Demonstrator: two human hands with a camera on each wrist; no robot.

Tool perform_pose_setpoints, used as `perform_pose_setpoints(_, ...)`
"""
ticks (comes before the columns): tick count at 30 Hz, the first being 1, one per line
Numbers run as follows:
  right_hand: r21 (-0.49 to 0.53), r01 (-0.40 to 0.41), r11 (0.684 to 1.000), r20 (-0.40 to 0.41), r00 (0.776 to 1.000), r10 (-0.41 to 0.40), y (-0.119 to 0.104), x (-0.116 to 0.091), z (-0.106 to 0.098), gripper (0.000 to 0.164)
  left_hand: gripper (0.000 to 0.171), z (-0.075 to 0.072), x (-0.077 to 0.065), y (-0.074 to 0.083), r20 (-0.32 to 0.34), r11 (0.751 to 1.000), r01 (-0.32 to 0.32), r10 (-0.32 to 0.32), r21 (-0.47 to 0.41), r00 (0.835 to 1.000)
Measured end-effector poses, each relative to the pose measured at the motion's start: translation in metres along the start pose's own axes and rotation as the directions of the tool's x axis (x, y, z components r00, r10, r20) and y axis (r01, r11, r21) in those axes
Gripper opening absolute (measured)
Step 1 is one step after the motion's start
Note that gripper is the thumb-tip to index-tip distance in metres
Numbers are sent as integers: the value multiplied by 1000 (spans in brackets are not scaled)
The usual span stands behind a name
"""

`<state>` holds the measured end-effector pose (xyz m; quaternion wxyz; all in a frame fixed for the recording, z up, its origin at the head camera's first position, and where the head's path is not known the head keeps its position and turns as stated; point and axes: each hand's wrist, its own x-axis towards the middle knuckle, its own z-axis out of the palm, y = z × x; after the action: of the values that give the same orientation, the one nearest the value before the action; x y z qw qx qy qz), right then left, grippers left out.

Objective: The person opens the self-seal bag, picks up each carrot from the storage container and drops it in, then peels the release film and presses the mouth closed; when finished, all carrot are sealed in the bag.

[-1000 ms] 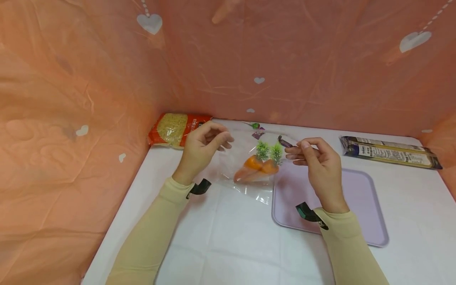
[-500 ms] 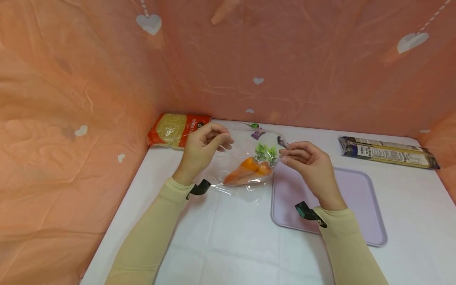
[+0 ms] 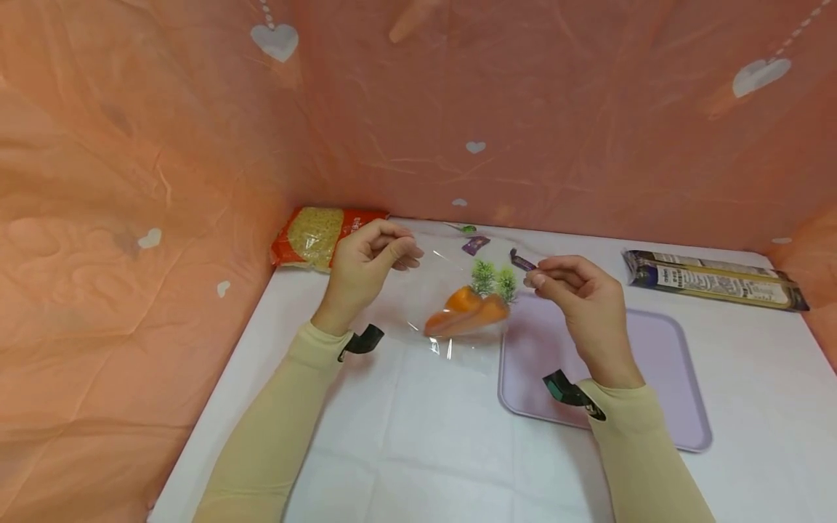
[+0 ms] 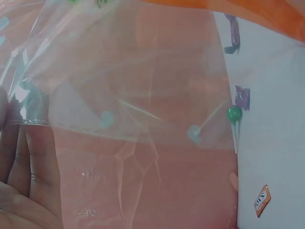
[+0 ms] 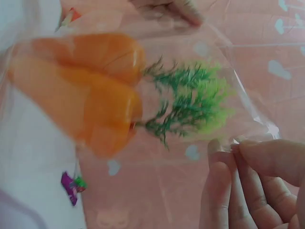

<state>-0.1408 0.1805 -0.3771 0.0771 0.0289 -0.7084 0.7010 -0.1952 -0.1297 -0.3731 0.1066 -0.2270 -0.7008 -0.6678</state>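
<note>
Between my hands hangs a clear plastic bag (image 3: pixel 434 349) with two orange carrots (image 3: pixel 467 312) in it, their green leafy tops pointing up. My left hand (image 3: pixel 366 265) pinches the bag's upper left edge between thumb and fingers. At the upper right edge, my right hand (image 3: pixel 585 305) pinches the film, thumb against fingertips. The right wrist view shows the carrots (image 5: pixel 90 90) side by side through the film, with the right hand (image 5: pixel 257 186) at the bag's corner. In the left wrist view, part of the left hand (image 4: pixel 28 176) shows behind the shiny film.
A lilac tray (image 3: pixel 654 363) lies under the right forearm. Purple wrapped candies (image 3: pixel 476 245) and a green lollipop (image 3: pixel 468 229) lie behind the bag. A red pasta packet (image 3: pixel 314 236) sits at back left, and long dark packets (image 3: pixel 719 281) at back right.
The bag with the carrots swings left and sags, then comes back up to the right. My right hand goes left and returns; my left hand shifts slightly left.
</note>
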Motion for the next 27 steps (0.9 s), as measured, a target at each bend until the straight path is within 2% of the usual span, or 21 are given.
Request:
perform_pose_setpoints(11, 71, 121, 990, -9, 993, -121, -26, -8, 1, 35, 12, -6, -2, 10, -33, 996, -94, 94, 13, 995)
perform_pose_setpoints(17, 96, 115, 989, 10, 993, -116, -27, -4, 0, 36, 11, -4, -3, 13, -49, 998, -61, 61, 4, 997)
perform_pose_setpoints(27, 97, 67, 993, 2, 998, -67, -11, 0, -1, 34, 19, -2, -2, 6, -17, 998, 58, -57, 25, 998)
